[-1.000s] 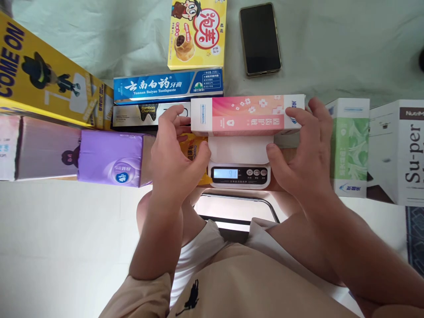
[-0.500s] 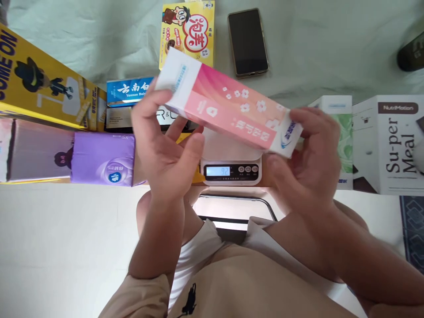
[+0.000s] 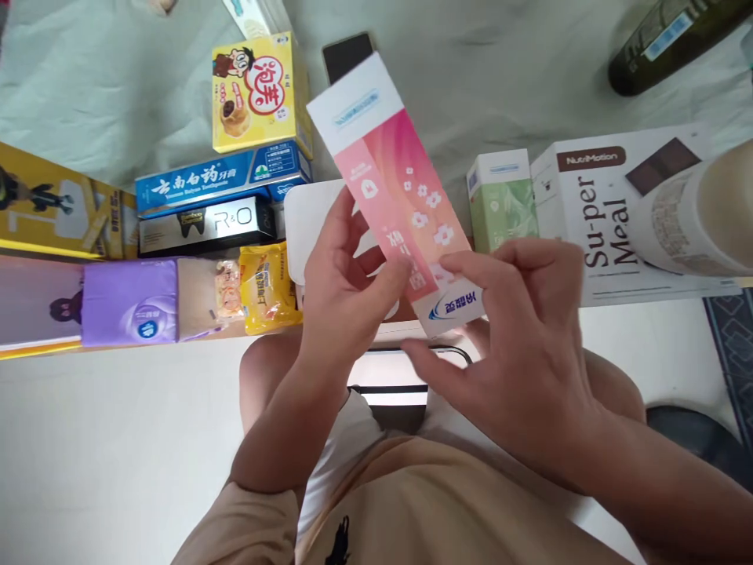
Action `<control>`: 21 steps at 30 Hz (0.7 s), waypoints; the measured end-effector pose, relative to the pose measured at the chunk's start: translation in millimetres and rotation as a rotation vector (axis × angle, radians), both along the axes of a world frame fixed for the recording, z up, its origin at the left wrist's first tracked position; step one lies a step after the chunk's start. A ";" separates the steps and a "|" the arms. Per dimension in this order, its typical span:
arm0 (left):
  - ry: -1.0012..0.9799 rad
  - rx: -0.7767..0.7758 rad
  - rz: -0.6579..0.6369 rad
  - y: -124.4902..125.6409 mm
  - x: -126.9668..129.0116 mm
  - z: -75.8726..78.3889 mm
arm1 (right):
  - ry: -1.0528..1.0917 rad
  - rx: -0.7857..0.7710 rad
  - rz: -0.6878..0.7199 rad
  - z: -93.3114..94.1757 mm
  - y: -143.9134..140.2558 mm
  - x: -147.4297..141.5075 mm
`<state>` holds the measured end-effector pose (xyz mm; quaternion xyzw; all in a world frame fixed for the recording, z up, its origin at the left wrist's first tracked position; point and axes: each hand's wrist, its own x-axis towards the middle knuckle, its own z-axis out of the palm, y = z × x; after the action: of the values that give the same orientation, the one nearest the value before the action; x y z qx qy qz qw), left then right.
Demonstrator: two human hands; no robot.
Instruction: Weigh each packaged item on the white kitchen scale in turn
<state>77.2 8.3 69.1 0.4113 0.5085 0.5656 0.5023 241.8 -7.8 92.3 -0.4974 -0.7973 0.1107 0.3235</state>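
Observation:
A pink and white toothpaste box [image 3: 405,192] with flower prints is tilted in front of me, its white top end up and to the left. My left hand [image 3: 341,306] is closed on its left side, thumb on the front face. My right hand [image 3: 523,345] is at the lower end, the index fingertip on the printed face and the thumb spread apart below the box. Behind both, a white kitchen scale [image 3: 303,227] is mostly hidden, its display covered.
To the left lie a blue toothpaste box [image 3: 217,179], a black R&O box [image 3: 205,224], a yellow snack pack [image 3: 267,290] and a purple tissue pack [image 3: 129,298]. A yellow puff box [image 3: 259,94] is farther back. Rightward stand a green box [image 3: 503,200], a NutriMotion box [image 3: 588,220] and a dark bottle [image 3: 671,47].
The toothpaste box has turned steeper, its lower end swinging down and left. My right hand has loosened from its end and moved left. The view has shifted, and the scale's display is now covered.

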 end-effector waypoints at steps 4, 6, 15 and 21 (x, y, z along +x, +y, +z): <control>-0.015 -0.118 -0.178 6.2 16.8 -2.7 | -0.086 0.066 0.011 8.3 -12.0 15.5; -0.051 -0.138 -0.255 10.7 23.1 -3.8 | -0.110 0.038 0.023 8.3 -12.3 20.1; -0.063 -0.170 -0.359 31.2 60.3 -3.6 | -0.187 -0.113 -0.008 5.1 -4.2 29.9; -0.056 -0.165 -0.340 33.5 70.3 -7.5 | -0.174 -0.147 -0.010 -0.7 -0.4 31.7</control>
<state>147.5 41.8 61.6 0.4329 0.4622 0.4404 0.6364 273.5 -8.2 91.6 -0.5312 -0.8098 0.1236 0.2162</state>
